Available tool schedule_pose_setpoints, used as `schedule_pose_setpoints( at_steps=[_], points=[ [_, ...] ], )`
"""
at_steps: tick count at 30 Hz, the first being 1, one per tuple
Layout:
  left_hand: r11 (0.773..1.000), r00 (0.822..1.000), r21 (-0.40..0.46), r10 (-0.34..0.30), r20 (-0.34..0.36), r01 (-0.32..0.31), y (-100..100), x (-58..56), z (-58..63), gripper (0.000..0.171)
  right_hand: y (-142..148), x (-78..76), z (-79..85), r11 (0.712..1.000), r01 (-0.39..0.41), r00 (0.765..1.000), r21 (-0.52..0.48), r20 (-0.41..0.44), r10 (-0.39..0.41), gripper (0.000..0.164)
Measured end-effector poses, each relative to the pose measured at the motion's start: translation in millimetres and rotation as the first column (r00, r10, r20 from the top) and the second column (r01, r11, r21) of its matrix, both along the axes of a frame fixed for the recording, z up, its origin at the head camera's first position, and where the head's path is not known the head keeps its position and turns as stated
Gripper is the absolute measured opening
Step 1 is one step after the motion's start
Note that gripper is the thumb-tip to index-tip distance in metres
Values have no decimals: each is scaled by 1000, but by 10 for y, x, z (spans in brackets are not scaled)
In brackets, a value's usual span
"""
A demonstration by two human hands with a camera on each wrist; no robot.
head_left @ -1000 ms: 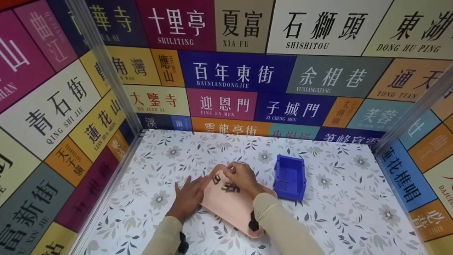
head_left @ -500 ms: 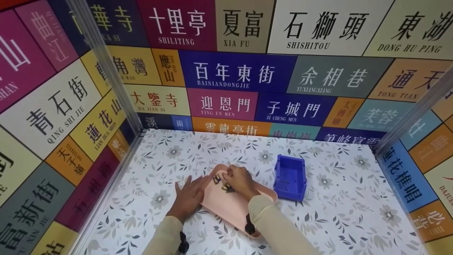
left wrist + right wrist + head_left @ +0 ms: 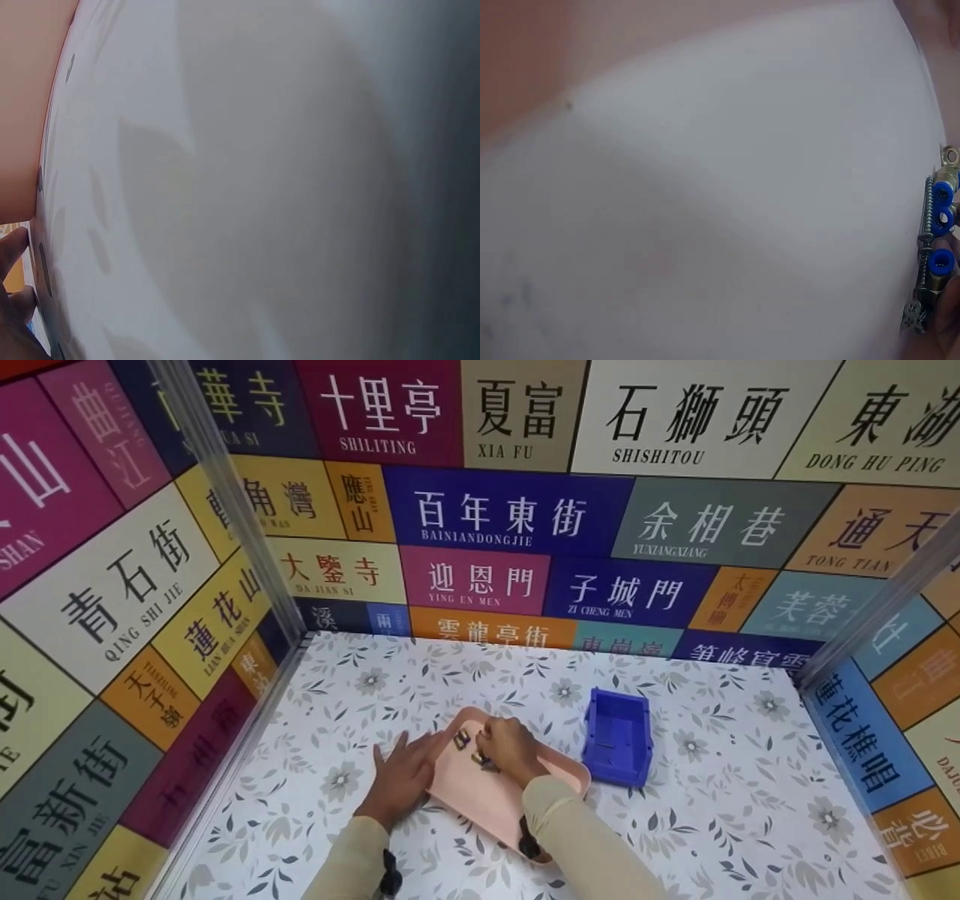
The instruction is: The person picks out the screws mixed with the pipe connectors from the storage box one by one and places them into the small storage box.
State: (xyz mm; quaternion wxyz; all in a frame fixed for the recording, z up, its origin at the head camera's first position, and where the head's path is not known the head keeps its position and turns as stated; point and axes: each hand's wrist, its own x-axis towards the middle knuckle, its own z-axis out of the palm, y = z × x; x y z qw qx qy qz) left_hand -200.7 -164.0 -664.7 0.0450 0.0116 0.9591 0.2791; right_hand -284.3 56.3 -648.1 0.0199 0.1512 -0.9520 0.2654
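So from my end, the left hand (image 3: 401, 772) sat just left of the lower middle of the head view, fingers spread and nothing in its grip, beside the pink tray (image 3: 484, 802). The small brass fittings (image 3: 462, 739) lay in the tray's upper part, a couple of them well clear of the hand. Right of those, the right hand (image 3: 510, 746) had its fingers bent down over the rest; couldn't tell if they'd pinched one. Right wrist cam showed screws (image 3: 929, 214) alongside, far right edge. I figured the fittings were light but hard, kinda slick and unlikely to break, best pinched round the brass body; the screws would probably roll. Farther right sat the blue bin (image 3: 639, 769).
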Motion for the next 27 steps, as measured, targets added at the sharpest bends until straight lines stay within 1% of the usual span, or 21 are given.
schedule_pose_setpoints(
  at_steps=[4, 11, 16, 19, 25, 27],
  points=[
    [1000, 1000, -5, 7, 8, -7, -2, -8, -6, 49, 3, -3, 1, 1000, 6, 1000, 1, 12, -6, 23],
    [1000, 998, -2, 26, 48, -26, 4, -10, -3, 48, -2, -11, -4, 999, 33, 998, -14, 59, -32, 19],
    [1000, 998, -4, 31, 53, -30, 5, 3, 10, 47, -14, -9, 0, 999, 42, 997, -19, 69, -40, 16],
    [1000, 998, 2, 28, 51, -28, 10, 4, 19, 47, -14, -4, -3, 999, 35, 998, -18, 55, -34, 16],
    [1000, 1000, -21, -8, 12, 8, -15, 17, 24, 46, 14, 8, -29, 1000, -2, 1000, 1, 0, 2, 23],
    [1000, 1000, -25, -7, 19, 7, -15, 17, 26, 46, 17, 4, -42, 1000, -10, 1000, 1, -13, 10, 24]
  ],
)
